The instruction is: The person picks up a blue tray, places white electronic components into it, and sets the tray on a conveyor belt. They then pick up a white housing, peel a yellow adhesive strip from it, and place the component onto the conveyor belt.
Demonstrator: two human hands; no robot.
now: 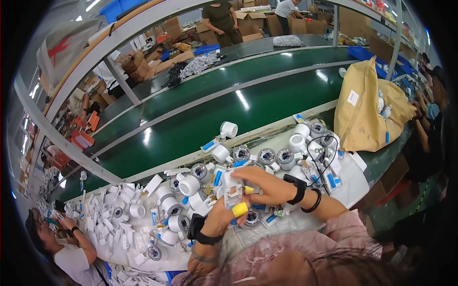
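Both my hands are closed around a white plastic housing (231, 182) over the middle of the cluttered table. My left hand (219, 218) grips it from below and the left, and a yellow finger cover shows beside it. My right hand (269, 185) reaches over from the right, its fingers on the upper part and a second yellow cover on one digit. The fingers hide much of the piece. Close around lie white round housings (190, 186), some with grey rings and dark circuit boards (241, 153), and small parts with blue strips (218, 178).
A green conveyor belt (191, 126) runs beyond the table (243, 238). A yellow sack (358, 114) stands at the right. Loose white pieces (112, 221) cover the left side, and a black cable (324, 174) loops among the housings. Co-workers sit at both sides.
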